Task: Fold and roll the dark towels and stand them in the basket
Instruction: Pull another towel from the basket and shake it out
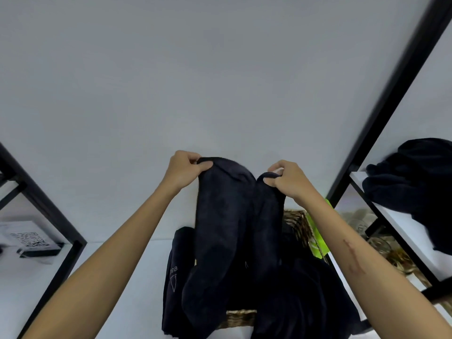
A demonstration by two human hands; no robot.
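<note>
Held towel: a dark towel (227, 223) was held up in the air by its top edge, in front of a pale wall (171, 69); its lower part hung down over the basket, sagging in the middle between the two hands.
Left hand: the left hand (183, 170) was closed on the towel's upper left corner, with the cloth pinched between thumb and curled fingers.
Right hand: the right hand (286, 179) was closed on the upper right corner of the same towel, the fingers curled round a bunched fold.
Basket: a woven basket (297, 226) stood on the white bench (127, 289) below the hands, near the bench's right edge; only its far right rim and a strip of its near wall were seen, the rest being covered by dark cloth.
Other towels at the basket: a dark towel with pale printed marks (175, 285) hung over the basket's left side; a further mass of dark cloth (305, 294) lay on the right of the basket, and whether it lay inside or over the rim could not be told.
Shelf towels: a heap of dark towels (415, 182) lay on a white shelf (401, 223) in a black frame (381, 106) to the right.
Green item: a bright green object (318, 238) was seen just beside the basket's right rim, partly hidden by the right forearm.
Left side: a card with a printed code (29, 239) stood on the bench at its left edge, behind a black frame bar.
</note>
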